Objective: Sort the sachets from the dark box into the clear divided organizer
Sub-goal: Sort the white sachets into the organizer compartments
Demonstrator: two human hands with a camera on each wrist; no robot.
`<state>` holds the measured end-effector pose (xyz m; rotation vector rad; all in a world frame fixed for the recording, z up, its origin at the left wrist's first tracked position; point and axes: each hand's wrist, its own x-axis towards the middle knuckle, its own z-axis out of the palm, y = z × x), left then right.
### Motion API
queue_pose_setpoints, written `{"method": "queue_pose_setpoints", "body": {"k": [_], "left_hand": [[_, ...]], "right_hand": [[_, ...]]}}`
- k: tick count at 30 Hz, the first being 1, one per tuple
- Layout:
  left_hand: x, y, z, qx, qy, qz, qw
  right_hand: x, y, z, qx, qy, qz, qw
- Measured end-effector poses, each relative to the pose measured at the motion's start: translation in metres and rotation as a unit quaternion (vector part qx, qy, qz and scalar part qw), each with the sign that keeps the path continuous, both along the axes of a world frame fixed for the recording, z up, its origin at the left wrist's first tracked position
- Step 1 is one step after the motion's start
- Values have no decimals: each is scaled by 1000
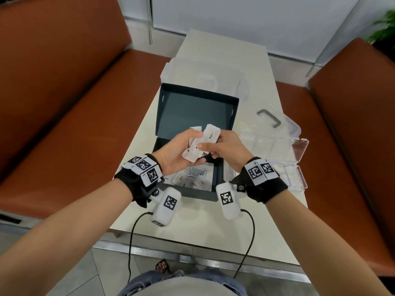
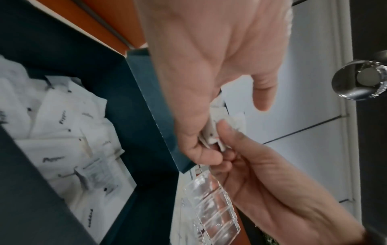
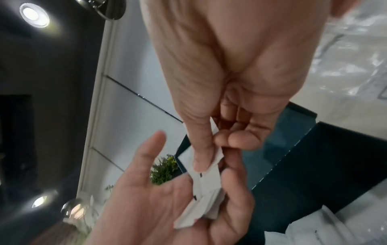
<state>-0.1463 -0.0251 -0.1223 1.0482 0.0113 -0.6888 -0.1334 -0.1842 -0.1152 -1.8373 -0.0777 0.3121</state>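
Note:
Above the dark box (image 1: 199,196) my left hand (image 1: 183,149) lies palm up, its fingers curled round a small stack of white sachets (image 1: 192,153). My right hand (image 1: 210,144) pinches the top sachet, printed "Pepper" (image 1: 210,135), between thumb and fingers. The right wrist view shows that thumb pressing the sachet (image 3: 204,184) against the stack in the left palm (image 3: 150,207). Several more sachets (image 1: 192,180) (image 2: 62,132) lie in the box bottom under the hands. The clear divided organizer (image 1: 275,146) (image 2: 211,207) stands open to the right of the box, its compartments looking bare.
The box's lid (image 1: 192,107) stands open behind the hands. A clear cover with a grey handle (image 1: 269,118) lies beyond the organizer, and clear plastic wrapping (image 1: 205,77) sits at the table's far end. Orange benches (image 1: 64,103) flank the narrow white table (image 1: 192,223).

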Motion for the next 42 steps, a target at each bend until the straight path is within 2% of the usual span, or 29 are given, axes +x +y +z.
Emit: {"method": "queue_pose_setpoints", "body": {"k": [3,6,9,16,21,27,32,35,37,42], "left_hand": [[-1,-15,-2,39,15,59,997],[1,-26,-5,51,7,105,993],[3,-35,-5,76,-16,125,989],[6,-77,-2,131,-111,100,980],[10,-123,2,116,-96,92,984],[14,-168,-2,129,-93,83,984],[17,-188,-10,147,-79,103,980],[18,-197,-12,151,-76,116,979],[17,-199,-13,150,-75,116,979],[12,-207,-14,157,-77,115,978]], "right_hand": [[2,-4,1,-64,-50,30,996],[6,-17,3,-114,-59,21,992],[9,-36,8,-103,-57,4,993],[13,-93,28,-143,-130,-16,981],[8,-152,36,-119,-125,-56,983],[-5,-220,34,-139,-124,-113,976],[-13,-259,14,-239,-130,-130,953],[-14,-269,-6,-365,-136,-86,917],[-14,-266,-21,-417,-135,-59,897],[-17,-259,-46,-439,-157,-43,884]]}}
